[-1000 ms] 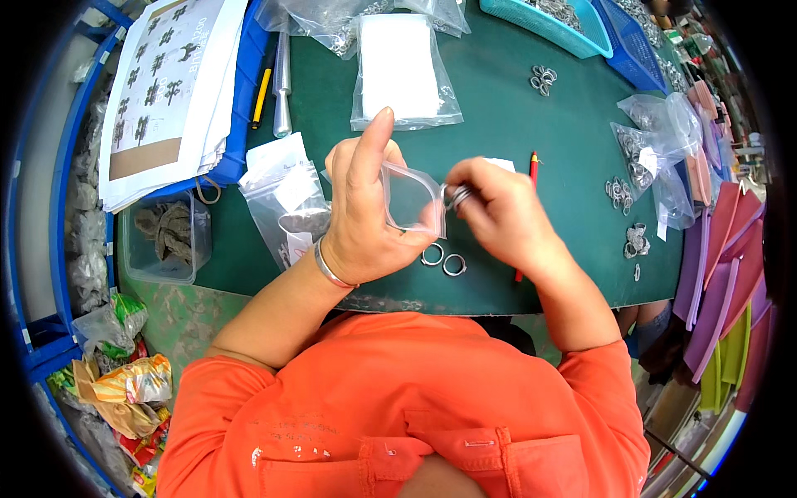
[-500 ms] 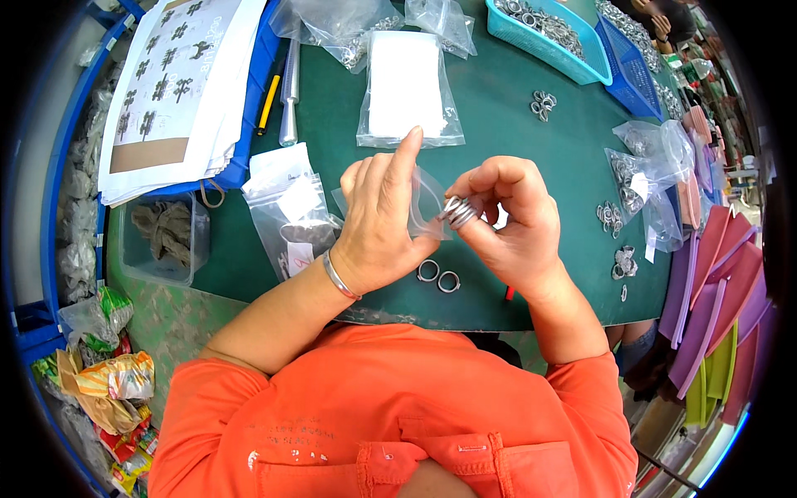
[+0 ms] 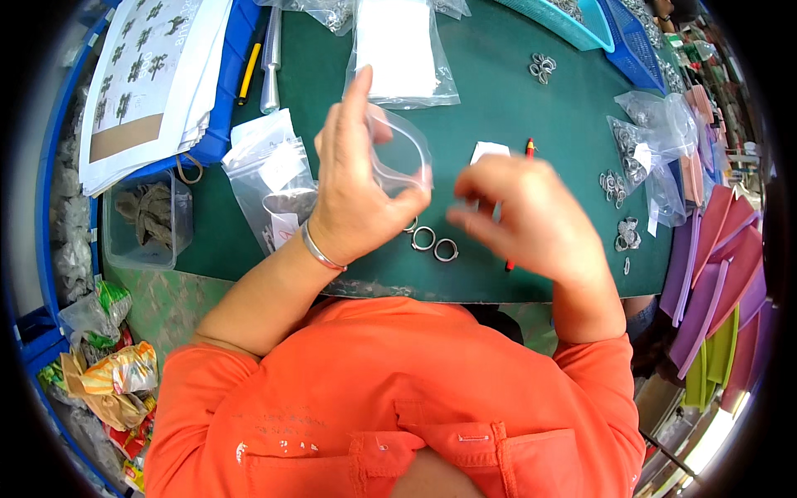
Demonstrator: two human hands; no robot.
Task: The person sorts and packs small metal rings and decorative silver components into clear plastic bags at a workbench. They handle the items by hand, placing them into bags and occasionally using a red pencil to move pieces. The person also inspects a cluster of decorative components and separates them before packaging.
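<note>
My left hand holds a small clear plastic bag, its mouth spread round between thumb and fingers, with the index finger pointing up. To the right of the bag is my right hand, blurred by motion. Its thumb and curled fingers are apart, and nothing shows between them. On the green table below the hands lie two metal rings, with part of another beside them. A red pen and a white paper slip are partly covered by the right hand.
A filled zip bag lies left of my left hand. Beyond is a bag with white sheets. Small ring piles and bags of metal parts sit to the right. Baskets stand at the far right, a clear tub at left.
The stack of metal rings is gone from my right hand, which has drawn away from the bag to the right. The bag's mouth is spread wider. The whole view has shifted slightly.
</note>
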